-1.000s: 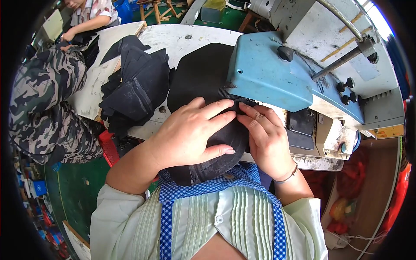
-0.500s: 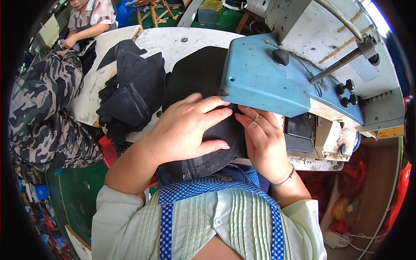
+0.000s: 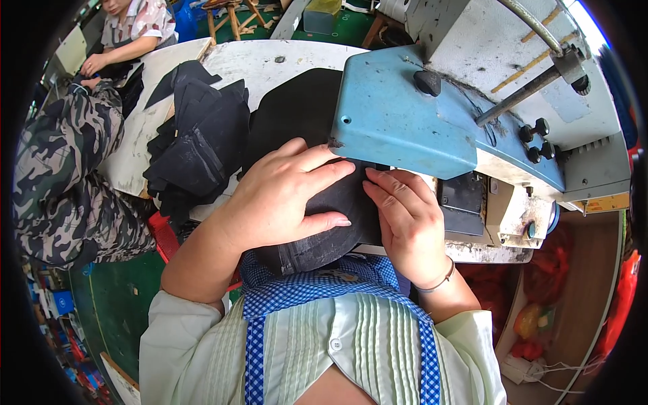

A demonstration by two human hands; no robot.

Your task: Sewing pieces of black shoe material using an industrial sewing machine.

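A large black fabric piece lies under the blue head of a sewing machine and hangs over the table's near edge towards my lap. Spread across its left part is my left hand, palm down, thumb apart from the fingers, fingertips close to the machine head's lower left corner. My right hand is at the fabric's right side just below the machine head, its bent fingers pressed together on the fabric's edge; the thumb is mostly hidden. The machine head covers the place where the needle would be.
Left of the fabric, a pile of black cut pieces rests on the worn white table. A co-worker handles dark material at the far left. A red plastic crate stands below the table. Right of my hand is the machine's base.
The whole view has shifted slightly. My hands keep nearly the same places on the fabric beside the machine head. The co-worker's hand has moved a little left.
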